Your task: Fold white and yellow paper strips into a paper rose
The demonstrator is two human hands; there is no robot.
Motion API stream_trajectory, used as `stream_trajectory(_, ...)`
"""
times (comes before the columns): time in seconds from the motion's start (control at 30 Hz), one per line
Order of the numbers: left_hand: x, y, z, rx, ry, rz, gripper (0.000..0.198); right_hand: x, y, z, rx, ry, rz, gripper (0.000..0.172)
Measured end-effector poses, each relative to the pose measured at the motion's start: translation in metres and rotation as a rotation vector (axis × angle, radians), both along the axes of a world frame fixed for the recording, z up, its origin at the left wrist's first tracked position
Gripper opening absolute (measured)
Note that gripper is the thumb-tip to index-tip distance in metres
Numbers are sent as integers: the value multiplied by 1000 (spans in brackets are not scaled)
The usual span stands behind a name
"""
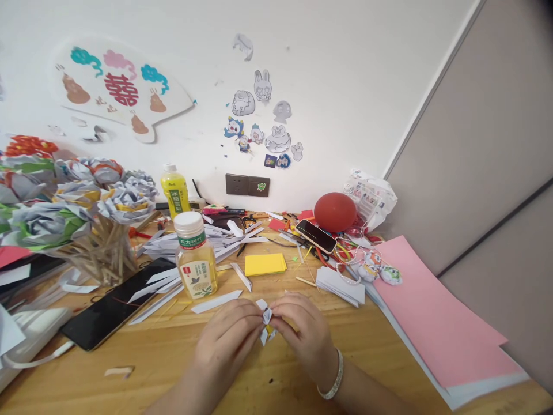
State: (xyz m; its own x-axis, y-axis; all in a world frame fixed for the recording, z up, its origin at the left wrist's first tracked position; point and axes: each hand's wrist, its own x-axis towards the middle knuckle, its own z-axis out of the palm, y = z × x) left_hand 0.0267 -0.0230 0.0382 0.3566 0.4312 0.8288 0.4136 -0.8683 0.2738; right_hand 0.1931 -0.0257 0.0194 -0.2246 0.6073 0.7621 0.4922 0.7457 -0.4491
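A small folded piece of white printed paper with a bit of yellow underneath is pinched between both my hands, low over the wooden table. My left hand grips it from the left with curled fingers. My right hand, a bracelet on its wrist, pinches it from the right. A short bottle of yellow drink with a white cap stands just beyond my left hand. White paper strips and a yellow paper stack lie in front of my hands.
A bunch of paper flowers on sticks fills the left. A black tablet lies left of my hands, a phone and red balloon behind. Pink sheets cover the right edge. A second yellow bottle stands by the wall.
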Motion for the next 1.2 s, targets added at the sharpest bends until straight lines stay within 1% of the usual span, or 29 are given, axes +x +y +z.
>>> stream_trajectory(0.17,0,1,-2,-15,15,-8,13,2,2,0,-26,-19,59,8)
stream_trajectory(0.3,-1,3,-5,-31,31,-21,14,3,4,2,-77,-30,76,9)
stream_trajectory(0.37,-1,3,-5,-44,35,-30,15,5,6,3,-101,-33,96,11)
stream_trajectory(0.43,-2,3,-3,-93,47,-54,14,6,8,4,-135,-30,126,16)
stream_trajectory(0.5,-3,4,2,-221,66,-96,12,8,10,5,-210,-11,164,20)
stream_trajectory(0.57,-5,5,6,-441,102,-121,9,10,11,7,-336,18,210,21)
stream_trajectory(0.63,-6,8,8,-682,149,-107,8,11,12,8,-469,44,262,20)
stream_trajectory(0.73,-6,13,2,-948,166,-116,10,11,13,7,-652,91,291,22)
stream_trajectory(0.83,-4,19,-9,-1168,66,-170,15,9,14,0,-926,217,326,25)
stream_trajectory(0.9,-3,22,-16,-1266,6,-180,18,7,16,-5,-1053,301,359,30)
stream_trajectory(1.03,-4,27,-25,-1410,-48,-233,26,3,19,-14,-1150,377,358,37)
stream_trajectory(1.13,-3,28,-28,-1461,-62,-278,31,5,20,-17,-1187,342,419,37)
stream_trajectory(1.2,-1,27,-29,-1468,-53,-290,31,7,21,-17,-1171,281,452,33)
